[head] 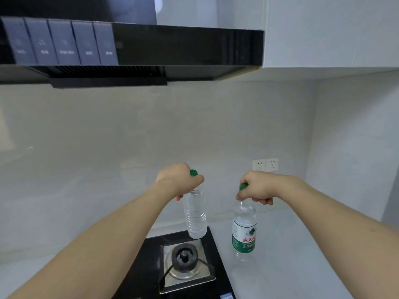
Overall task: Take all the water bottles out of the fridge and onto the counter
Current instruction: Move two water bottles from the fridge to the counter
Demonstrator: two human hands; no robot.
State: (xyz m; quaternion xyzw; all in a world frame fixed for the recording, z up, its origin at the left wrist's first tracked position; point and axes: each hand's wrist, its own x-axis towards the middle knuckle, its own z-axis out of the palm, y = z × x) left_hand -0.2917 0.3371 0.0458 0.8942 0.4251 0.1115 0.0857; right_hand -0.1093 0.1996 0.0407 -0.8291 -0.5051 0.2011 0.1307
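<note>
Each of my hands holds a clear water bottle by its neck, just under a green cap. My left hand (180,180) grips an unlabelled bottle (195,214), which hangs above the back edge of the black hob. My right hand (258,187) grips a bottle with a green and white label (244,231), held upright over the white counter (287,255) to the right of the hob. Whether its base touches the counter is unclear. The fridge is out of view.
A black gas hob (218,251) with a burner (184,258) lies at the bottom centre. A black range hood (151,50) juts out overhead. Two wall sockets (265,164) sit on the back wall, under a white upper cabinet (332,33).
</note>
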